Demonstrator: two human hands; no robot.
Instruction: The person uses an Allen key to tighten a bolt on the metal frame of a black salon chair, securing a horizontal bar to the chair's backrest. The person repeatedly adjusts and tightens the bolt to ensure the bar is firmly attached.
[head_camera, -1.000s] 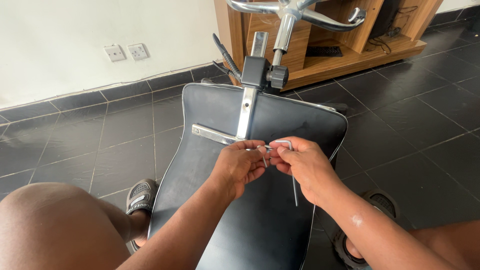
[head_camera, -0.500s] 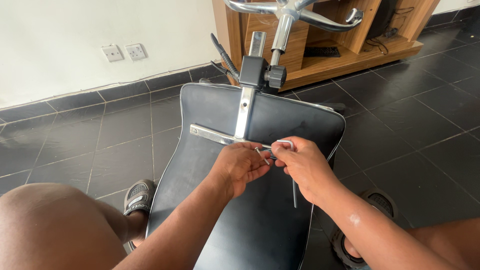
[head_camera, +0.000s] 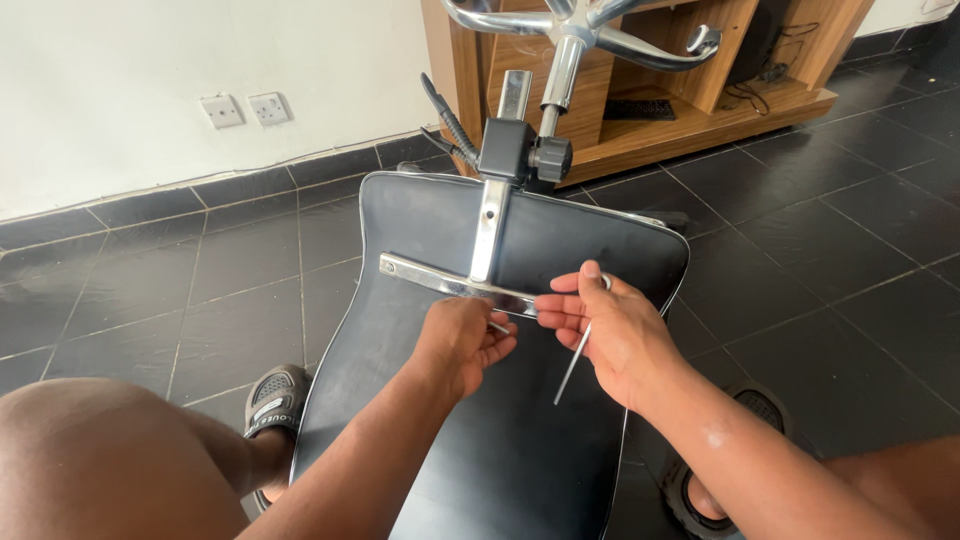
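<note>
An overturned office chair lies on the floor with its black back panel (head_camera: 400, 350) facing up. A chrome bracket (head_camera: 430, 280) crosses that panel and joins a chrome upright (head_camera: 490, 225). My left hand (head_camera: 462, 342) pinches a small bolt (head_camera: 497, 326) just below the bracket. My right hand (head_camera: 610, 330) grips a thin L-shaped metal key (head_camera: 572, 365), whose long arm hangs down over the panel. The two hands' fingertips almost touch at the bracket's right end.
The chair's chrome star base (head_camera: 590, 25) and black adjustment knob (head_camera: 550, 158) stand beyond the bracket. A wooden shelf unit (head_camera: 680, 110) is behind, wall sockets (head_camera: 245, 108) at left. My knee (head_camera: 90, 460) and sandalled feet (head_camera: 275, 400) rest on dark floor tiles.
Both hands have shifted slightly lower and apart at the bracket. The metal key now hangs more freely from my right hand. The chair has not moved.
</note>
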